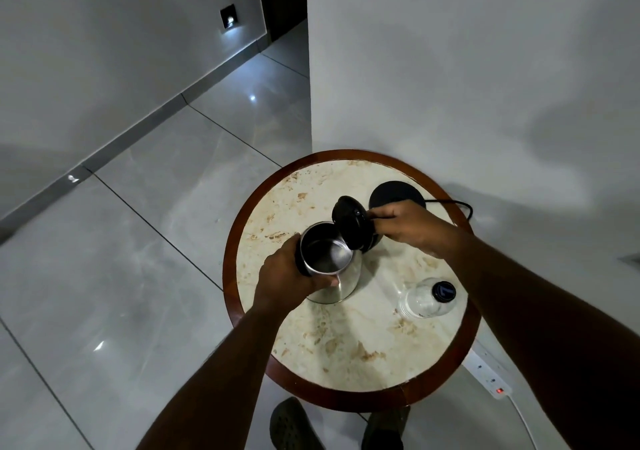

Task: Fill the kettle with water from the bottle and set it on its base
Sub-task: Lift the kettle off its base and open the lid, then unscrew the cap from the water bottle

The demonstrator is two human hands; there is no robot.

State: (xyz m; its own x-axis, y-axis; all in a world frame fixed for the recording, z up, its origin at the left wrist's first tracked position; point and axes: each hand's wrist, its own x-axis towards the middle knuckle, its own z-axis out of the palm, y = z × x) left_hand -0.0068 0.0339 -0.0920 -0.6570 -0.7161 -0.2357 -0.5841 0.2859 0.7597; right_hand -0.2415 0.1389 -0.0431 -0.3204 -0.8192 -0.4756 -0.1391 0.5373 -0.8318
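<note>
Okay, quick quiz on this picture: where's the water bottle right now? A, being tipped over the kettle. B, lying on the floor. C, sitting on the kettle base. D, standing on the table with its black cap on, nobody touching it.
D: the bottle stands capped on the table, while the left hand steadies the kettle and the right hand holds its lid open.

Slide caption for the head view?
Left hand steadies steel kettle; right hand holds its black lid open.
</note>
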